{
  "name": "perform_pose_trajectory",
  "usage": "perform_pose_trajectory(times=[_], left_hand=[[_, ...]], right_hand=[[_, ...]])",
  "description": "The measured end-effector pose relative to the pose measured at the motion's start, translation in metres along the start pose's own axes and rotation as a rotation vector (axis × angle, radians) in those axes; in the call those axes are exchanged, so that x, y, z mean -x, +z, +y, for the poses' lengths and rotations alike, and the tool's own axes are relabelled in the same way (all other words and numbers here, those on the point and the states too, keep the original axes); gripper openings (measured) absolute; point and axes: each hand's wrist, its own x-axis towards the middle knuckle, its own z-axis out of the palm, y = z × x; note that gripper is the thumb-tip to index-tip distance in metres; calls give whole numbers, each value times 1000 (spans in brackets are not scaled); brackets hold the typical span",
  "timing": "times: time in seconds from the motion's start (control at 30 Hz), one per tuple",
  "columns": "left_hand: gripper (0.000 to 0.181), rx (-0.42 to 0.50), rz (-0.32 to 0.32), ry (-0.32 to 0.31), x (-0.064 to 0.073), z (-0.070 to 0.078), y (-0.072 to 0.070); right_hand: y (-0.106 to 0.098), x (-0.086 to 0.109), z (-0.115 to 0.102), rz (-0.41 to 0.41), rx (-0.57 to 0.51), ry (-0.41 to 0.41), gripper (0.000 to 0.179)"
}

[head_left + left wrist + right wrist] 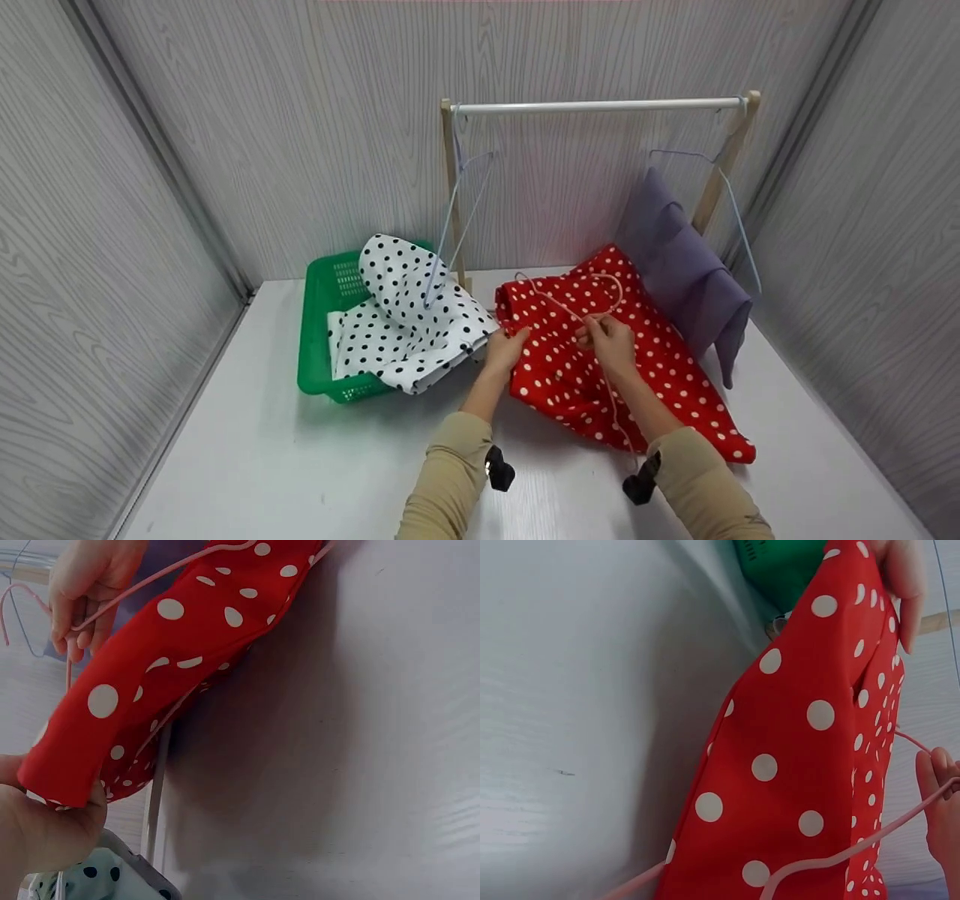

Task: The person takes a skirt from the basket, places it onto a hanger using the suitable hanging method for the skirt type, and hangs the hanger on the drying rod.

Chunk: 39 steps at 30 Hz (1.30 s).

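My left hand (504, 351) grips the left edge of a red cloth with white dots (544, 375), thumb on top. In the left wrist view, that hand (49, 832) folds round the cloth's end. My right hand (613, 349) pinches a pink clothes hanger (556, 303) close to its hook, over the cloth. One hanger arm runs up and left; the other reaches down toward my right sleeve. Part of the hanger passes behind or inside the red cloth, as the left wrist view shows. In the right wrist view, the cloth (780, 735) hangs between both hands.
A green basket (315, 330) at left holds a white cloth with black dots (405, 330), which spills over its right side. Behind stands a rack with a white rail (600, 106). Two blue hangers hang from it, one at each end. A purple cloth (675, 277) lies at right.
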Motion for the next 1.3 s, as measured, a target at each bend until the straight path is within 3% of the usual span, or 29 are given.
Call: perform_pose_trajectory(times=[0.03,0.07,0.17,0.27,0.33,0.4,0.5,0.57,0.67,0.9,1.03,1.2,1.3], left_hand=[[43,18,7,2,-4,-2,3],[43,27,19,2,-17,-13,6],[36,19,78,51,-70,-59,20],[26,-64,123,125,-116,-104,32],[26,-108,144,176,-111,-99,32],[29,-163,145,191,-85,-73,27],[33,-247,191,237,-33,-21,19],[35,-309,206,243,-11,2,17],[35,-339,235,291,2,15,16],[38,-113,226,321,4,20,2],[38,-98,223,299,3,22,-7],[37,-121,258,328,2,18,-14],[39,-94,297,428,-33,-16,-12]], right_hand=[[-1,0,0,-11,-3,0,19],[-2,0,-1,-23,-5,1,19],[-4,1,-1,-59,-7,21,21],[-5,3,-1,-59,-10,61,24],[-4,5,0,-37,-21,93,24],[-1,6,-1,-8,-19,107,24],[4,5,-1,37,8,100,25],[5,3,0,76,25,89,26],[4,0,3,135,55,88,26],[1,-4,5,231,127,118,27],[1,-7,5,285,136,121,27],[3,-8,8,303,185,101,27],[4,-7,9,305,227,87,28]])
